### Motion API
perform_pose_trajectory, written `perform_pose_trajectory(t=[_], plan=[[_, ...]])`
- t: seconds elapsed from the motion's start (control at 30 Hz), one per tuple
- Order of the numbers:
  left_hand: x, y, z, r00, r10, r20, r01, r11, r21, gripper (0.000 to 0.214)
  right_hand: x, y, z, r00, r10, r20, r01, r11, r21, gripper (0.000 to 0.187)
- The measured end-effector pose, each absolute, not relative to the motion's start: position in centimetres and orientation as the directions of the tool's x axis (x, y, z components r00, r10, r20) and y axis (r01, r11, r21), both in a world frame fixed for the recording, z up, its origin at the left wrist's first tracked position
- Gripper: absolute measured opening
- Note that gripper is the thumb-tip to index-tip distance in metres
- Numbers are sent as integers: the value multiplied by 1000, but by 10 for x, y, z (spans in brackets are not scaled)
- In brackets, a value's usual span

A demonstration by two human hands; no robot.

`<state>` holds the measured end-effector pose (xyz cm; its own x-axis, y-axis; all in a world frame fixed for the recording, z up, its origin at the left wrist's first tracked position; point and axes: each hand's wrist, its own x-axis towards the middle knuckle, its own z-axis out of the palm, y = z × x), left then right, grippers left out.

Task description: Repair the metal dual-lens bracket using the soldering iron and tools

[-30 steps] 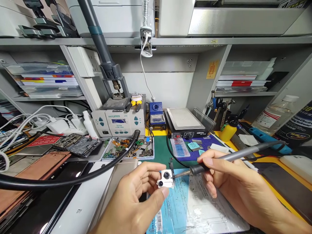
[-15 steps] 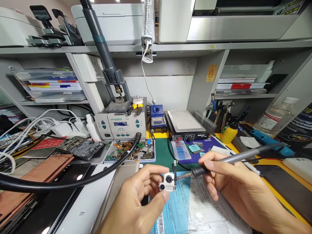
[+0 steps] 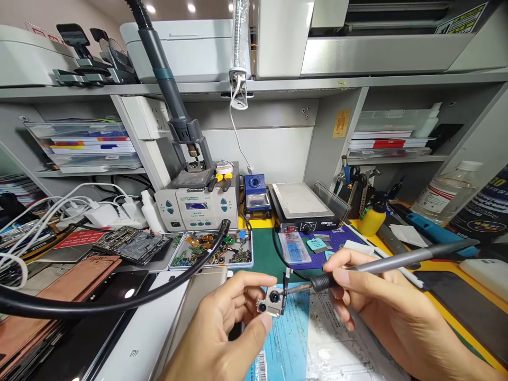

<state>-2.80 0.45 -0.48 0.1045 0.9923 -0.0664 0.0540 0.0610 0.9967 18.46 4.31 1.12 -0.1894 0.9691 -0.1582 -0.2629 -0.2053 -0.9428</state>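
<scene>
My left hand [image 3: 222, 328] pinches a small dual-lens camera module [image 3: 271, 301] between thumb and fingers, holding it up over a blue and white sheet [image 3: 317, 349]. A short black flex strip rises from the module's right side. My right hand [image 3: 377, 307] grips a grey soldering iron [image 3: 381, 262] like a pen. Its metal tip touches the module's right edge near the flex strip.
A hot-air rework station [image 3: 196, 203] stands behind, with its black hose [image 3: 119, 301] sweeping across the left. A tray of small parts [image 3: 214, 251], a heating plate [image 3: 304, 203], a yellow bottle [image 3: 371, 219], phones and boards at left, and a clear bottle [image 3: 446, 193] at right surround the green mat.
The view has tilted up a little. My left hand has turned the camera module slightly; the iron's tip stays against its right edge.
</scene>
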Motion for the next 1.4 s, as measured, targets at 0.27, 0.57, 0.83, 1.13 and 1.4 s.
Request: perform_pose_trajectory(t=[0.27, 0.57, 0.83, 1.13, 1.4], plan=[[-32, 8, -11, 132, 990, -54, -76, 64, 995, 31, 186, 42, 11, -216, 966, -140, -224, -188, -956, 26], [-33, 9, -11, 142, 987, -81, -83, 93, 992, 32, 190, 44, 6, -260, 958, -119, -221, -178, -959, 24], [-32, 13, -5, 73, 991, -112, -132, 120, 984, 35, 193, 44, 0, -303, 950, -72, -172, -129, -977, 20], [-32, 15, -6, 88, 982, -165, -86, 172, 981, 29, 193, 46, -5, -317, 947, -53, -162, -109, -981, 17], [-31, 12, -2, 123, 981, -152, -122, 167, 978, 32, 197, 46, -9, -339, 939, -56, -155, -114, -981, 14]])
